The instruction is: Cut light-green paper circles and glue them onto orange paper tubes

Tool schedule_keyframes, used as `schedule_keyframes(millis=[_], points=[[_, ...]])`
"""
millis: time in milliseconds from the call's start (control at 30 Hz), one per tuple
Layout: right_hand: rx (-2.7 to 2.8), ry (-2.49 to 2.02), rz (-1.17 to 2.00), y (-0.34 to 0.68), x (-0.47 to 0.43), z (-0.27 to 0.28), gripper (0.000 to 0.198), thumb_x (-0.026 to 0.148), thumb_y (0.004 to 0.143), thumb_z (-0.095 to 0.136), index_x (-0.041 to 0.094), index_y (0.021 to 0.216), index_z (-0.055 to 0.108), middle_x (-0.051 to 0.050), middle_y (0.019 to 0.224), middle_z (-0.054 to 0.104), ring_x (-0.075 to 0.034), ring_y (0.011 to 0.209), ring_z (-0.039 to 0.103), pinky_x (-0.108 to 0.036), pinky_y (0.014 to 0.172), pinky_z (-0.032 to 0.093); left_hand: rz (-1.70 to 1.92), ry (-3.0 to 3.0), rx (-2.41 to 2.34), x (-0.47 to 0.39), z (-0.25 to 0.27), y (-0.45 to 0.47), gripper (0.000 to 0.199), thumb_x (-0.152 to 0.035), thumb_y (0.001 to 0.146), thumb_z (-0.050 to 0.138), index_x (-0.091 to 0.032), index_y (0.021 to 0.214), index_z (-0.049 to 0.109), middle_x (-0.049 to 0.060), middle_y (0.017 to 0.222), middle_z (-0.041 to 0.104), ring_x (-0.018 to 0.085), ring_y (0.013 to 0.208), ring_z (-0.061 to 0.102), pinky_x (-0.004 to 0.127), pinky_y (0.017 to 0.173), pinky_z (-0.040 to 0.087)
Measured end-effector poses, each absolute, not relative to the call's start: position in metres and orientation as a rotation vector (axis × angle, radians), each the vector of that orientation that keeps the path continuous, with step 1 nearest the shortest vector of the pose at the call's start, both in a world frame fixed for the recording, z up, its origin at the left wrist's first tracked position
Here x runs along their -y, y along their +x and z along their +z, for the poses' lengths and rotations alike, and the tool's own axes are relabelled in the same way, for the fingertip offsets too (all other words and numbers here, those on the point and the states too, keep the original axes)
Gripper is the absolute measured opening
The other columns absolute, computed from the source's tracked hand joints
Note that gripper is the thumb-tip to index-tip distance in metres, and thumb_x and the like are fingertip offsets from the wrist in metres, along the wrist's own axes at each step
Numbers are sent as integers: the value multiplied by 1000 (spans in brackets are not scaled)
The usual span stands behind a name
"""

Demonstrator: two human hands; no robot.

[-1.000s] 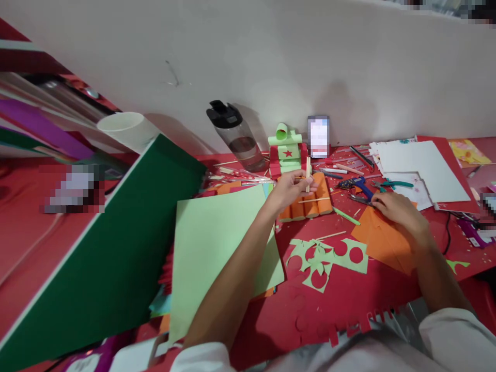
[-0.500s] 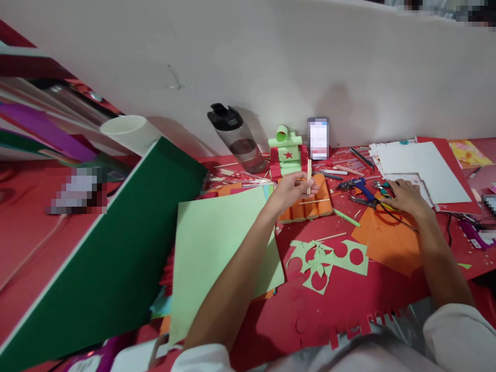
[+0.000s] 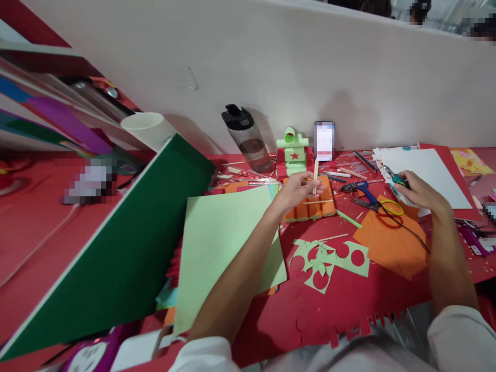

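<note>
Thin wooden sticks (image 3: 315,173) stand upright, pinched in my left hand (image 3: 297,191) above a row of orange paper rolls (image 3: 328,201). Another thin stick (image 3: 318,202) lies across those rolls. Just behind is a green and red paper model (image 3: 295,155) with a red star. My right hand (image 3: 422,192) is closed around green-handled pliers (image 3: 399,180), their metal tip pointing up and left over the white sheets; its jaws are too small to make out. Nearer the middle lie a blue glue gun (image 3: 360,190) and scissors with a yellow and red handle (image 3: 392,207).
A water bottle (image 3: 248,139) and a phone (image 3: 324,140) stand by the wall. A green board (image 3: 116,248) leans at left beside a pale green sheet (image 3: 228,243). Cut green scraps (image 3: 356,256) and orange sheets (image 3: 399,248) lie in front. White sheets (image 3: 437,175) lie at right.
My right hand has lifted the green-handled pliers from beside the scissors and moved up and right. My left hand still holds the sticks over the orange rolls. The view has shifted slightly.
</note>
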State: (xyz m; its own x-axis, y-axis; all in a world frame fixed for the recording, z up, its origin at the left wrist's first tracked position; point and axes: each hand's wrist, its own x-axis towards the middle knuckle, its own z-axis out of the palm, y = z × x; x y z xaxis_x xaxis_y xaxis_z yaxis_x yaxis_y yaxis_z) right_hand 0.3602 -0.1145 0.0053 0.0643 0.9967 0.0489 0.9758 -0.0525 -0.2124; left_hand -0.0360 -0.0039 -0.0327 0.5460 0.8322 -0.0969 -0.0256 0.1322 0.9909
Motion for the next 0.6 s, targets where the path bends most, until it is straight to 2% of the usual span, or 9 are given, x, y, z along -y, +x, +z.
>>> schedule_keyframes(millis=[133, 233, 333, 467, 600], points=[[1962, -1916, 571, 311, 91, 37, 41, 62, 103, 46, 25, 115, 61, -4, 88, 72, -27, 83, 68, -40, 81, 52, 717, 1288, -767, 5, -29, -36, 47, -55, 78, 88, -16, 89, 66, 7, 89, 78, 20, 85, 77, 38, 84, 66], [2086, -1783, 629, 272, 66, 50, 50, 69, 95, 59, 24, 113, 65, -7, 104, 75, -28, 91, 67, -40, 82, 51, 713, 1290, -772, 5, -26, -37, 46, -55, 79, 88, -16, 88, 65, 6, 88, 79, 18, 82, 76, 37, 82, 66], [2167, -1705, 654, 244, 45, 53, 52, 69, 88, 67, 24, 115, 68, -10, 117, 75, -31, 101, 68, -42, 88, 52, 711, 1293, -775, 7, -21, -38, 44, -53, 81, 88, -16, 89, 65, 7, 88, 79, 18, 84, 77, 34, 81, 65], [2218, -1597, 683, 229, 33, 48, 45, 63, 92, 65, 25, 116, 72, -11, 122, 77, -33, 109, 70, -45, 93, 53, 702, 1307, -775, 9, -17, -39, 36, -45, 87, 84, -16, 89, 63, 7, 87, 79, 19, 86, 78, 32, 79, 66], [2258, -1562, 735, 233, 30, 40, 48, 62, 92, 66, 24, 119, 76, -11, 122, 78, -34, 108, 71, -46, 93, 54, 677, 1300, -776, 11, -17, -38, 25, -36, 93, 79, -16, 89, 64, 7, 89, 79, 17, 86, 78, 32, 80, 66]])
